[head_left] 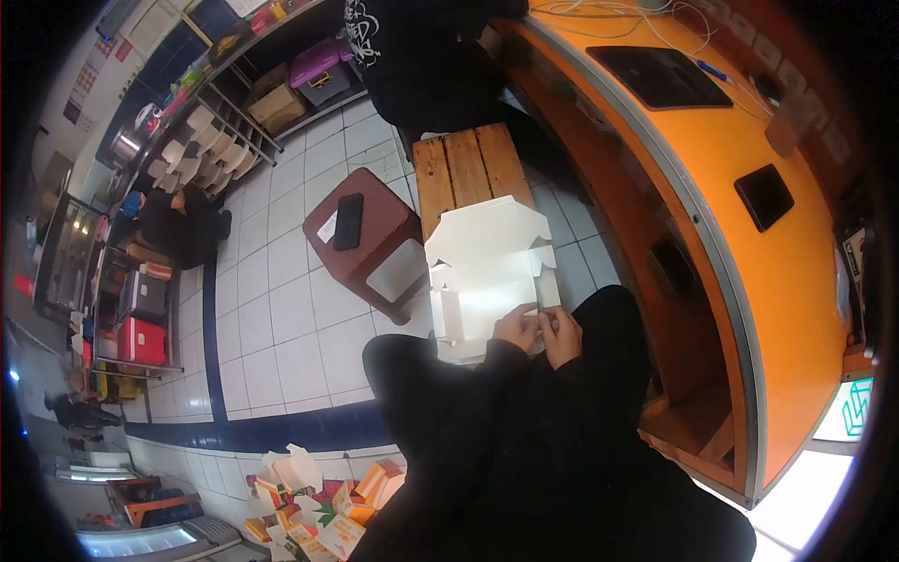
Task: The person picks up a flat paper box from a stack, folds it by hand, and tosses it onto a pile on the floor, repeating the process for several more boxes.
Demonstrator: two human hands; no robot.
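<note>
A white cardboard box blank point(487, 272), partly folded up, lies across my lap and the end of a wooden bench point(468, 164). Its far end spreads flat, while cut flaps stand along both sides. At the near right corner my left hand point(518, 328) is closed on the cardboard from inside the side wall. Right beside it, my right hand point(562, 335) pinches the same side wall from outside. The two hands nearly touch, and the fingers partly hide the corner they hold.
A maroon stool point(361, 239) bears a black phone point(347, 222). Several printed cartons point(323, 501) are heaped on the floor at lower left. To my right runs an orange counter point(693, 159) with a tablet point(660, 77). One person point(431, 66) is ahead, another point(183, 225) crouches by the shelves.
</note>
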